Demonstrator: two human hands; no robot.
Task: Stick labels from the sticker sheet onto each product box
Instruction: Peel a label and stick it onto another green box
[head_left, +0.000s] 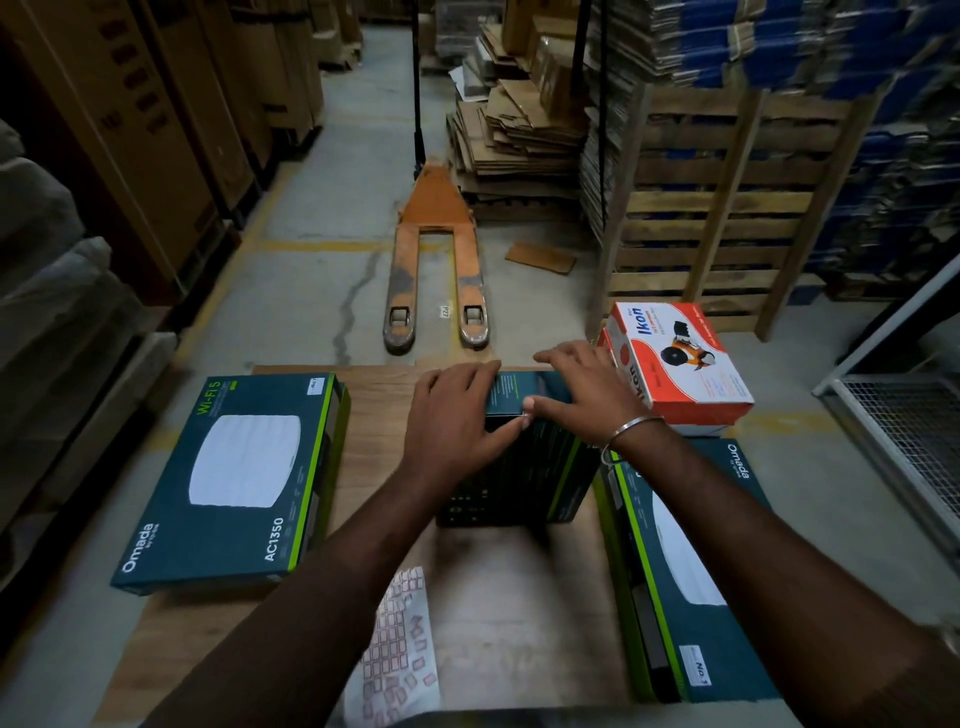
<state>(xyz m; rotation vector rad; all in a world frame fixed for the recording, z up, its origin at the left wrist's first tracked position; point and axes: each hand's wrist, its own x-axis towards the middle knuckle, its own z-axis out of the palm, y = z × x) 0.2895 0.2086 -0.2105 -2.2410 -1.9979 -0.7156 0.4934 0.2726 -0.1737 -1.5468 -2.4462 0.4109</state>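
A dark teal product box stands on edge in the middle of the wooden table. My left hand lies over its top left with fingers spread flat. My right hand rests on its top right, the thumb pressing the top edge. The sticker sheet with small red-bordered labels lies near the table's front edge, between my forearms. A teal Omada box lies flat at the left, with a white label at its far corner. Another Omada box lies at the right, with a white label near its front corner.
A red and white Ikon box sits on a stack at the table's far right. An orange pallet jack stands on the floor beyond the table. Wooden pallets and flattened cardboard lie behind. A wire cage stands at the right.
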